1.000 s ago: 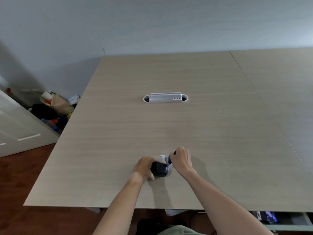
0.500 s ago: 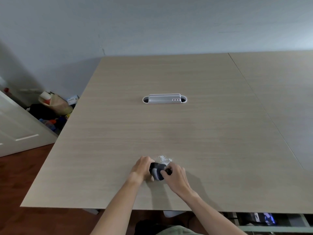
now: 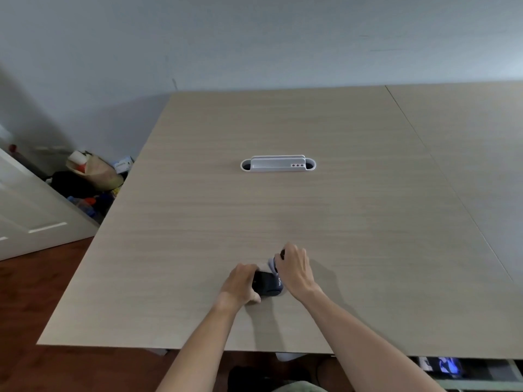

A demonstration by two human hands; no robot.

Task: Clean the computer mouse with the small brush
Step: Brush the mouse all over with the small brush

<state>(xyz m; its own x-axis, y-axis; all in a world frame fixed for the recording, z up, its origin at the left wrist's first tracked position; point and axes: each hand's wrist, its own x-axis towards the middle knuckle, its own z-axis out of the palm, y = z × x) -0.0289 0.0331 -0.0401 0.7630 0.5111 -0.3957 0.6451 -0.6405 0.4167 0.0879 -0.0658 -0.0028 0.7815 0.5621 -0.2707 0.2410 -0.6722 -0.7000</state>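
A dark computer mouse (image 3: pixel 267 283) rests on the light wooden table (image 3: pixel 283 210), close to its near edge. My left hand (image 3: pixel 240 282) grips the mouse from the left side. My right hand (image 3: pixel 295 268) is closed around a small brush (image 3: pixel 274 263), whose pale bristle end touches the far right part of the mouse. Only the brush's dark handle tip and a bit of the bristles show; the fingers cover the remainder. A faint whitish patch lies on the table beside the mouse.
A white cable grommet with a raised lid (image 3: pixel 278 164) sits in the table's middle. A seam (image 3: pixel 441 171) joins a second table on the right. Bags and clutter (image 3: pixel 93 176) lie on the floor at the left, by a white door (image 3: pixel 25 210).
My right hand has swung with the brush from the mouse's near side back up to its far right side. My left hand kept its grip on the mouse.
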